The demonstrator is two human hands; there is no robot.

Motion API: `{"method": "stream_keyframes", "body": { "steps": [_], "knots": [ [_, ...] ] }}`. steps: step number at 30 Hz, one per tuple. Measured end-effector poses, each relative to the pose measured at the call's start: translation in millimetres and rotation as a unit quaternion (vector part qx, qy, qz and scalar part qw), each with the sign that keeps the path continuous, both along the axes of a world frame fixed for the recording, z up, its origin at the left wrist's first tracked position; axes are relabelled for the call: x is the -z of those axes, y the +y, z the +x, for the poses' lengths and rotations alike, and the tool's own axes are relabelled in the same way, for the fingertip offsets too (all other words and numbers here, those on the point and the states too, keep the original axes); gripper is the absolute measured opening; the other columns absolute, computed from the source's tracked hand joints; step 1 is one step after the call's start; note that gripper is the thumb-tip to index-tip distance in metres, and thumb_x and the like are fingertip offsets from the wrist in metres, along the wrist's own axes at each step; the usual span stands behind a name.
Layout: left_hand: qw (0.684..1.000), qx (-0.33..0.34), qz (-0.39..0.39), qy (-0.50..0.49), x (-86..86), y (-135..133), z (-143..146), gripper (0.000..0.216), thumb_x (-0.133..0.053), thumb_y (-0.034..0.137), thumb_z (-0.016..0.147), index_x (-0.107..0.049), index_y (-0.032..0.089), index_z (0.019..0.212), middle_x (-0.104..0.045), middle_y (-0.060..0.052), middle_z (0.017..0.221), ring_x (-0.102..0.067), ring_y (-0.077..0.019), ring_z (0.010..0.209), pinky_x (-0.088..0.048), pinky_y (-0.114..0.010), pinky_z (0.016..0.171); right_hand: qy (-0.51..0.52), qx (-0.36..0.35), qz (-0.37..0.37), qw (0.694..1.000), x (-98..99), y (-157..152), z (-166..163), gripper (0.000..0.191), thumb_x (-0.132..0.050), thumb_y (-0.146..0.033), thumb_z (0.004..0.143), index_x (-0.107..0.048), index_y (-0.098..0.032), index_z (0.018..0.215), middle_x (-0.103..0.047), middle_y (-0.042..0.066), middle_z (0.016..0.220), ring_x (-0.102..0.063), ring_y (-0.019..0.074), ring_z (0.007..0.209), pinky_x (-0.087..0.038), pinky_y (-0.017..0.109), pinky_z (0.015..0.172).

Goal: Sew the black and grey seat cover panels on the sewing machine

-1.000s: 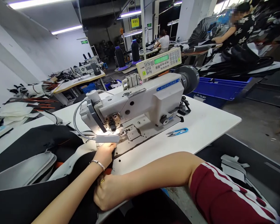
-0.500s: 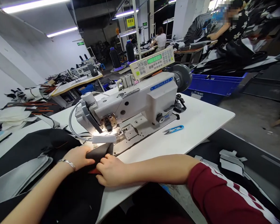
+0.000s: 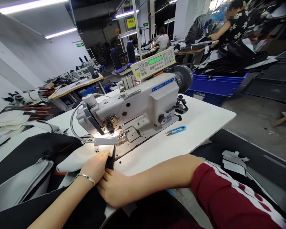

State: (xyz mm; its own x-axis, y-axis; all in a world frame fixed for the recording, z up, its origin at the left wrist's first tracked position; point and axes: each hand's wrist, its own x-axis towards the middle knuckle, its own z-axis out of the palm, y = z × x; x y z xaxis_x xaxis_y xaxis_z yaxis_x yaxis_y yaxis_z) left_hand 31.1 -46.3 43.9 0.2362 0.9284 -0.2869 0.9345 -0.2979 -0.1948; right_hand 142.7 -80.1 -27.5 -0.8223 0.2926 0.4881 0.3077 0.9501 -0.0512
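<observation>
Beside the lit needle area of the sewing machine (image 3: 133, 105), my left hand (image 3: 96, 165) has its fingers closed on the edge of a fabric piece (image 3: 76, 157) with its pale side up. A narrow black strip of the piece (image 3: 110, 161) shows at its right edge. Just below, my right hand (image 3: 115, 187) is curled around the black fabric near the table's front edge, its fingertips partly hidden. The upper end of the piece lies beneath the small lamp (image 3: 106, 141), by the needle. More black fabric (image 3: 85, 206) hangs under my left forearm.
Blue thread snips (image 3: 176, 130) lie on the white table (image 3: 205, 114) right of the machine. Grey-backed panels (image 3: 21, 181) are heaped at the left. A blue crate (image 3: 216, 84) stands behind at the right, and a co-worker (image 3: 235, 25) works beyond it.
The fabric by the needle now shows its pale side instead of black. My left hand has moved right and rests nearer the seam edge; my right hand has shifted slightly downward.
</observation>
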Motion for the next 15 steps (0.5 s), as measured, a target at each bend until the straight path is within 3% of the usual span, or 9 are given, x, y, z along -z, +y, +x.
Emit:
{"method": "stream_keyframes", "body": {
  "steps": [2, 5, 10, 15],
  "knots": [
    [1.0, -0.003, -0.001, -0.013, 4.8, 5.5, -2.2, 0.052, -0.032, -0.001, 0.081, -0.056, 0.017, 0.124, -0.062, -0.013, 0.121, -0.065, -0.0223, 0.105, -0.052, -0.036, 0.09, -0.029, -0.09, 0.048, 0.994, 5.0, -13.2, 17.8, 0.027, -0.058, -0.027, 0.085, -0.068, -0.004, 0.096, -0.066, 0.017, 0.093, -0.062, 0.0279, 0.085, -0.048, 0.039, 0.078],
    [0.999, 0.021, -0.003, -0.027, 10.8, 8.9, 1.1, 0.057, -0.034, -0.004, 0.074, -0.057, 0.016, 0.122, -0.056, -0.014, 0.13, -0.067, -0.0224, 0.098, -0.054, -0.037, 0.088, -0.029, -0.108, 0.083, 0.99, 7.3, -22.0, 20.3, 0.022, -0.049, -0.019, 0.089, -0.069, -0.008, 0.091, -0.066, 0.013, 0.084, -0.063, 0.0239, 0.075, -0.047, 0.038, 0.071],
    [0.997, 0.044, -0.035, -0.057, 15.1, 13.0, -4.3, 0.073, -0.039, -0.006, 0.069, -0.046, 0.011, 0.139, -0.036, -0.014, 0.155, -0.052, -0.0253, 0.13, -0.045, -0.037, 0.108, -0.028, -0.146, 0.176, 0.973, 7.1, -18.8, -5.9, 0.028, -0.044, -0.01, 0.087, -0.071, -0.013, 0.081, -0.07, 0.016, 0.084, -0.064, 0.0232, 0.071, -0.046, 0.036, 0.058],
    [0.996, 0.034, -0.062, -0.055, 11.2, 17.2, -6.5, 0.073, -0.04, -0.007, 0.07, -0.043, 0.009, 0.142, -0.038, -0.012, 0.155, -0.04, -0.0224, 0.14, -0.034, -0.034, 0.118, -0.035, -0.162, 0.132, 0.977, 7.0, -21.4, -23.3, 0.026, -0.045, -0.008, 0.086, -0.068, -0.016, 0.076, -0.067, 0.007, 0.067, -0.064, 0.0189, 0.065, -0.048, 0.034, 0.054]
  ]
}}
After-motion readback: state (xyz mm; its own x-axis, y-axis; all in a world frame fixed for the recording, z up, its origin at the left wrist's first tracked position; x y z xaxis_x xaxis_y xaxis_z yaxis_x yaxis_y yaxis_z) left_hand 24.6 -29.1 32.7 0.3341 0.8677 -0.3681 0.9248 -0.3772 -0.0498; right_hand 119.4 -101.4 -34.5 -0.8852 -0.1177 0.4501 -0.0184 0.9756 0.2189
